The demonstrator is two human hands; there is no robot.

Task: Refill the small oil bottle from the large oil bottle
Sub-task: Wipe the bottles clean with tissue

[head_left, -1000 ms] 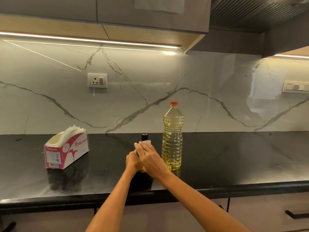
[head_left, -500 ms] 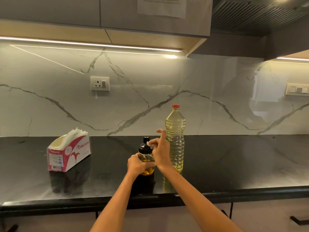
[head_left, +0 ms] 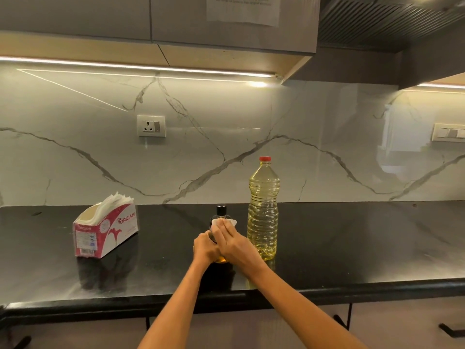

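Between the two hands, the small oil bottle [head_left: 220, 222] stands on the black counter [head_left: 352, 248]. Left hand [head_left: 205, 248] wraps its lower body; right hand [head_left: 235, 244] presses a white tissue [head_left: 227, 222] against its shoulder with fairly straight fingers. This looks like wiping, with both caps on. Next comes uncapping it and the large oil bottle [head_left: 263, 210], standing just right of the grip.

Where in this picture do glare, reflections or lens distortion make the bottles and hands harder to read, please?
Head view: the LED strip glares on the marble backsplash; the glossy black countertop mirrors the large oil bottle and tissue box; wide-angle bending curves the counter edge; the hands hide most of the small oil bottle.
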